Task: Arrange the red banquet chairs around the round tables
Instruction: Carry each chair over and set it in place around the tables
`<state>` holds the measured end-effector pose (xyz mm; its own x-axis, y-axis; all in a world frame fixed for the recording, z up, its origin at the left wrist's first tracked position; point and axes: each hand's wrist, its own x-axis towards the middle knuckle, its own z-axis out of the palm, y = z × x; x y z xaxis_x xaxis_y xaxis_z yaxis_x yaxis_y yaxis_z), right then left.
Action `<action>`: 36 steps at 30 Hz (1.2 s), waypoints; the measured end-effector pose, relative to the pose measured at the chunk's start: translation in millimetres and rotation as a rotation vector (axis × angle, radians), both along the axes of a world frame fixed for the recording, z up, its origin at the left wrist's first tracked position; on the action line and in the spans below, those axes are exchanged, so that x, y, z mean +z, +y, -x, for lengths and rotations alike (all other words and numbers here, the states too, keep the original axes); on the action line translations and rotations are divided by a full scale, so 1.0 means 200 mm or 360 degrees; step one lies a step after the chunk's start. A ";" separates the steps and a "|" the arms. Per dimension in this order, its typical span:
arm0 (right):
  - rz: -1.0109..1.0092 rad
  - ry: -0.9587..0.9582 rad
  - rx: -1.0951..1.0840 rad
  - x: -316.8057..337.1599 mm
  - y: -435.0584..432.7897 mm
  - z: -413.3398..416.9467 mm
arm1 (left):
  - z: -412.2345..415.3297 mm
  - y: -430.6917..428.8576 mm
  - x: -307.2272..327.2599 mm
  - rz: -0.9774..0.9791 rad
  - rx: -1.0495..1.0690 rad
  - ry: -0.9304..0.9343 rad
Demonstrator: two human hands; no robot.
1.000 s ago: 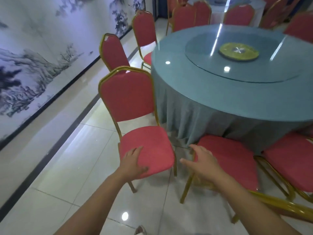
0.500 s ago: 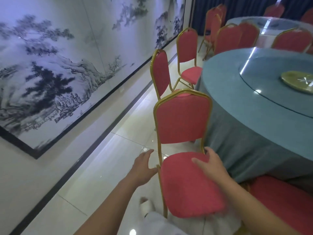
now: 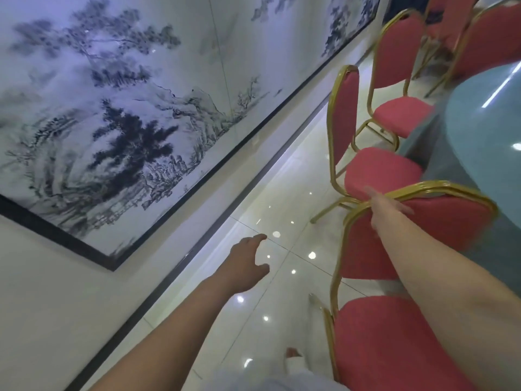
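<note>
The left hand [image 3: 248, 263] has come off the seat and hangs released over the floor [image 3: 282, 204], below the ink painting [image 3: 112, 122]. The right hand [image 3: 387, 211] has moved from the seat to the gold top rail of the red chair [image 3: 439, 235]; blur hides its grasp. The chair stands against the teal bench [image 3: 485, 136], with the next chair [image 3: 380, 173] just beyond it.

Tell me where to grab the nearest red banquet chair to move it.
Grip the gold top rail of the nearest chair, reaching over its seat, which faces you. The rail arches proud of the padding, so a hand can wrap it. The right hand is at it; the left hand is free.
</note>
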<state>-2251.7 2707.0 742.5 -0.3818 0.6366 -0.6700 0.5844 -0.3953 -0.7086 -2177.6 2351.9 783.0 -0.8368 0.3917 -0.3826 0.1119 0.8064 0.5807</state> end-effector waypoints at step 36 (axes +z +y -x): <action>-0.0407 -0.0442 0.0823 0.11 -1.24 -1.77 | 0.34 0.32 -0.14 0.0077 -0.2302 0.0852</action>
<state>-1897.6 2458.3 765.1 -0.5164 0.5698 -0.6393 0.8297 0.1484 -0.5381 -2245.9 2415.9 754.7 0.1952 0.9585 -0.2076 0.9682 -0.1546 0.1964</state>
